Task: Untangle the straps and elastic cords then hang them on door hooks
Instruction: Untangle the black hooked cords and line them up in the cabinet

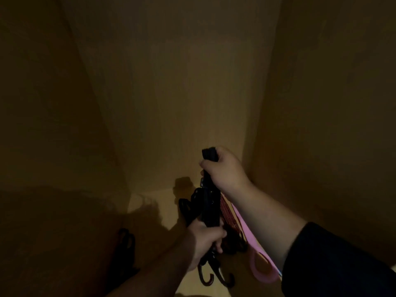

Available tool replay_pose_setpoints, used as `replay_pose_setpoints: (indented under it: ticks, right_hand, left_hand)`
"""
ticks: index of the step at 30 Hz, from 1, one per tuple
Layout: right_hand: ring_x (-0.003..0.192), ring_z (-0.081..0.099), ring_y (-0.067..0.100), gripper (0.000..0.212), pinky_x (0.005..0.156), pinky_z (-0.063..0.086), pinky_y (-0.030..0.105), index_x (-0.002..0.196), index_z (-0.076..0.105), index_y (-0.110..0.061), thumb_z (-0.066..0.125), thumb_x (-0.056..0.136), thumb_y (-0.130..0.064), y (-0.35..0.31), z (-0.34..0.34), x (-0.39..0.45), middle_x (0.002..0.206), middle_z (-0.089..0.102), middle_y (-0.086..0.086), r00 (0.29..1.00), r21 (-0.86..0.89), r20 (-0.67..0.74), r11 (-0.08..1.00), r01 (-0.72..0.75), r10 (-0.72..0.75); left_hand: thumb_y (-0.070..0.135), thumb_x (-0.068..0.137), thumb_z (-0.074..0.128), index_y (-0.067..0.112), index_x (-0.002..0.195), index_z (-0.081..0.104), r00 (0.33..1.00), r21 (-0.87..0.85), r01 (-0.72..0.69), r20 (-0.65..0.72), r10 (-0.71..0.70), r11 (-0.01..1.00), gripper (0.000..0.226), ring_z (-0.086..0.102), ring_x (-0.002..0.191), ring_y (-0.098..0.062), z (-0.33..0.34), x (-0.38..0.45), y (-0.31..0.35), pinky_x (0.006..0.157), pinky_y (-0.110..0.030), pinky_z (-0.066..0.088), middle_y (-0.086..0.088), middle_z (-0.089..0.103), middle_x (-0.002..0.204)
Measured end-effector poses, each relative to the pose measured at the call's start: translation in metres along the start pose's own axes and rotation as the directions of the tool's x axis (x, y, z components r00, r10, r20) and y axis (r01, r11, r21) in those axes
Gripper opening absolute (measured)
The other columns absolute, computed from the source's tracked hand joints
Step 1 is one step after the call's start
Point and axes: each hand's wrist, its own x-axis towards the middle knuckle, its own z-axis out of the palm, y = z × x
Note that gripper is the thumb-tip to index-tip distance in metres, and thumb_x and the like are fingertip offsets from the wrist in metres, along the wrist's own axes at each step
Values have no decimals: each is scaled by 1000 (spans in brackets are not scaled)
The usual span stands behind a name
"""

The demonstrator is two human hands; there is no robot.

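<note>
The scene is dim. My right hand [225, 168] grips the upper end of a bundle of black straps and elastic cords [211, 206], held roughly upright. My left hand [205, 239] is closed around the same bundle lower down. Dark hooks [216, 277] at the cord ends dangle below my left hand. A pink strap [257, 254] with a loop at its end hangs beside the bundle under my right forearm, next to a red-striped cord [230, 213]. Another dark strap piece [126, 243] lies apart at the lower left.
Plain wooden panels [171, 93] rise in front and on both sides, like the inside of a cupboard or a corner. A light wooden surface [154, 211] lies below the hands. No door hooks are visible.
</note>
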Motion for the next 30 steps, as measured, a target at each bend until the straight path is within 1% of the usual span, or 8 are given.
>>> replay_pose_setpoints:
  ticks: [4, 8, 10, 16, 21, 23, 26, 30]
  right_hand:
    - [85, 62, 25, 16, 62, 49, 31, 102, 56, -14, 59, 91, -25, 39, 0, 44, 83, 58, 0, 995, -280, 6, 955, -96, 102]
    - [90, 59, 26, 35, 57, 33, 25, 118, 59, -4, 54, 93, -27, 74, 6, 69, 108, 66, 11, 981, -545, 82, 832, -104, 177]
    - [95, 60, 24, 41, 63, 40, 25, 122, 57, -4, 55, 93, -34, 91, 16, 76, 117, 64, 11, 967, -586, 121, 803, -111, 222]
    - [102, 62, 26, 36, 78, 49, 28, 115, 58, -4, 53, 94, -34, 138, 42, 91, 117, 65, 13, 919, -718, 243, 695, -46, 312]
    - [103, 60, 31, 37, 82, 47, 31, 106, 61, -10, 51, 86, -40, 166, 53, 99, 115, 64, 15, 898, -808, 277, 588, 26, 342]
    - [105, 57, 32, 45, 87, 46, 35, 113, 59, -13, 47, 86, -46, 175, 55, 101, 117, 59, 15, 906, -857, 271, 511, 72, 326]
    - [110, 54, 33, 59, 89, 44, 38, 127, 56, -17, 39, 91, -61, 176, 53, 103, 123, 55, 14, 911, -912, 299, 367, 185, 285]
    - [112, 56, 28, 71, 94, 39, 43, 126, 60, -28, 21, 90, -74, 164, 52, 111, 125, 61, 6, 913, -939, 315, 227, 260, 257]
  left_hand:
    - [10, 92, 57, 23, 120, 49, 960, -30, 209, -185, -211, 977, 32, 60, 77, -20, 3, 18, -26, 75, -30, 49, -10, 61, 93]
    - [33, 100, 50, 37, 94, 51, 962, 312, 101, -272, -13, 945, 7, 53, 67, 1, -4, 17, -52, 67, -17, 42, 12, 56, 79]
    - [38, 102, 43, 31, 70, 47, 978, 495, 85, -205, 21, 865, 32, 47, 56, -3, -6, 19, -55, 60, -20, 37, 6, 49, 65]
    - [47, 101, 33, 11, 93, 55, 970, 779, 235, -229, -86, 582, 43, 37, 56, -10, -9, 33, -63, 68, -29, 42, -2, 53, 72]
    - [53, 100, 34, 12, 62, 40, 954, 786, 286, -182, -237, 548, 56, 58, 78, -33, -13, 39, -75, 67, -30, 34, -1, 36, 61]
    - [56, 98, 36, 9, 71, 52, 976, 775, 205, -120, -180, 598, 57, 61, 90, -37, -15, 36, -76, 66, -31, 34, -4, 44, 64]
    - [53, 100, 35, 5, 118, 57, 998, 872, 69, -59, -37, 485, 56, 56, 107, -32, -13, 29, -70, 76, -31, 37, -16, 60, 106]
    - [60, 97, 33, 12, 110, 62, 993, 906, 50, -92, 80, 421, 57, 59, 101, -29, -24, 29, -59, 76, -29, 40, -13, 62, 108]
